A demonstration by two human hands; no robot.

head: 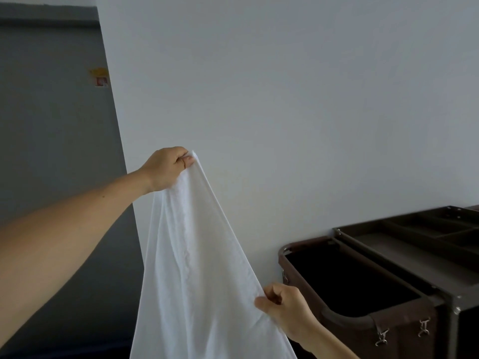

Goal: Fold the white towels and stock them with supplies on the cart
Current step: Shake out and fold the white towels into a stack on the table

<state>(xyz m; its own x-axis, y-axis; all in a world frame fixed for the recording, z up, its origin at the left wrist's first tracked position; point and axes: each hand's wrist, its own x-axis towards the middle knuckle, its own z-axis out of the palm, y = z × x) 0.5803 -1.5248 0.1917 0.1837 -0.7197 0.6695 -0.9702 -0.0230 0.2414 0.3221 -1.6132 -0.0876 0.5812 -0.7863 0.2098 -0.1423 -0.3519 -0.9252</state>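
The towel [197,255] hangs in the air in front of the person, off the cart [458,301] and not yet folded. The left grip [166,169] is raised high and pinches a top corner between thumb and curled fingers. The right grip [282,307] is lower and nearer the body, with its fingers curled onto the towel's right edge. The cloth runs taut along that slanting edge and drapes loose below, its bottom out of view.

Both holds look like small pinches on thin cloth. A sharp shake or a hard pull apart could slip the corner out of the left grip and drop the towel. The grips are at uneven heights, so if the right one is not on a true corner, the first fold would likely come out skewed. The hidden lower end might drag or catch on something unseen.

The cart stands to the right against the white wall [285,99]. It has a dark open bag [404,330] at its near end, clipped on by metal hooks [423,327], and a divided tray [427,230] on top. The bag's mouth is near the right grip, so a loose towel end could fall in. A grey door [51,125] with a small sticker [99,77] is at left. No bench shows for folding.
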